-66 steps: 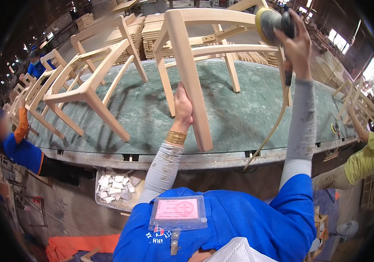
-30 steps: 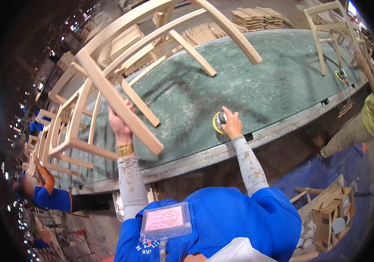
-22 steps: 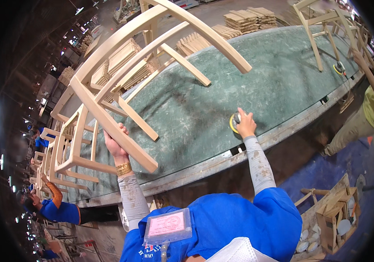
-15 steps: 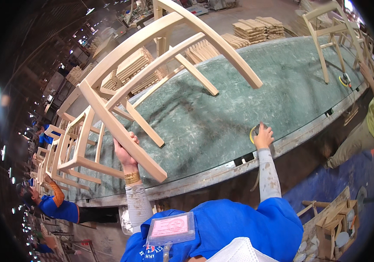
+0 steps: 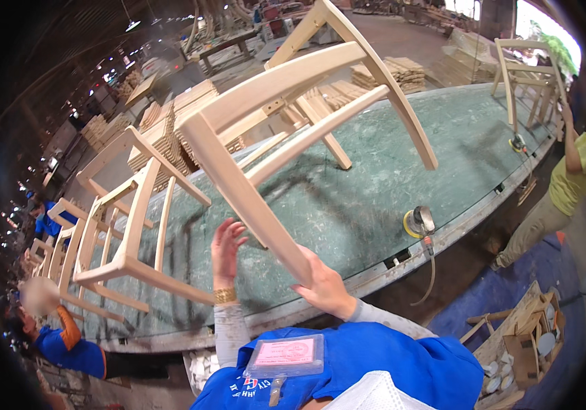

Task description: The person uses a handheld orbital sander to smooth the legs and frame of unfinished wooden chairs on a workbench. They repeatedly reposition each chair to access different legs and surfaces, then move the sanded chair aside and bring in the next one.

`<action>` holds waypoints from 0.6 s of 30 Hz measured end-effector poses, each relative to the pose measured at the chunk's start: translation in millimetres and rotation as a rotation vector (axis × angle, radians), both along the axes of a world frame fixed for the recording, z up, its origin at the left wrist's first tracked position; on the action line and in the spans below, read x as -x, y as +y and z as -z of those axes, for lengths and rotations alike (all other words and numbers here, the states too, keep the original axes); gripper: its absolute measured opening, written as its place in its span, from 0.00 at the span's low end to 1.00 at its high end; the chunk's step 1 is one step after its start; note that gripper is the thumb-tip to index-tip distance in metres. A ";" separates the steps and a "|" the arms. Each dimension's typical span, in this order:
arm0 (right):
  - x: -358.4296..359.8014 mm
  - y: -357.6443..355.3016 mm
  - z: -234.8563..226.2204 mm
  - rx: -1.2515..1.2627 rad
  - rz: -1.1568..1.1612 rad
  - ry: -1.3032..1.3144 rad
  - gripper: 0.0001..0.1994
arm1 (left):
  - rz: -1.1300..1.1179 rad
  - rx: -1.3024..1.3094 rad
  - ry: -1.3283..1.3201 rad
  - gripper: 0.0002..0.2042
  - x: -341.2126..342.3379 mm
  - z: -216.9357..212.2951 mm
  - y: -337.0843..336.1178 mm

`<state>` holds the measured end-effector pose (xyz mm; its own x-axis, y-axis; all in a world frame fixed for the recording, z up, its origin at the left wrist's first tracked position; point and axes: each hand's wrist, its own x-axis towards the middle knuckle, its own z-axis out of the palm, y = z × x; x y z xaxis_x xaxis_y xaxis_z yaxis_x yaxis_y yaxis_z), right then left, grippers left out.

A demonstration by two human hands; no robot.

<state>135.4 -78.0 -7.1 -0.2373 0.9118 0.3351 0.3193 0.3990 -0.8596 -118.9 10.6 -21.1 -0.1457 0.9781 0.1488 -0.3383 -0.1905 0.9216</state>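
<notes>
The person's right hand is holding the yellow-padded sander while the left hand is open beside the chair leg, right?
Not quite: the head view shows the right hand gripping the chair leg, while the yellow-padded sander lies untouched on the green tabletop. The left hand is indeed open beside the chair leg.

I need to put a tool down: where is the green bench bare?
The bench top is bare between the nearer sander and the farther sander, and between the nearer sander and the held chair. Chairs crowd the left end; the right end has chairs too.
</notes>
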 end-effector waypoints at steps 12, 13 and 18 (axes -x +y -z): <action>-17.4 -36.3 27.2 0.075 0.572 0.116 0.23 | -0.126 0.278 0.030 0.40 84.3 105.7 177.9; -26.8 -37.8 30.8 0.048 0.566 0.162 0.21 | -0.050 0.265 -0.019 0.40 74.8 107.4 182.5; -54.4 -37.2 33.1 0.034 0.597 0.237 0.16 | 0.311 0.331 -0.356 0.43 42.8 120.9 183.8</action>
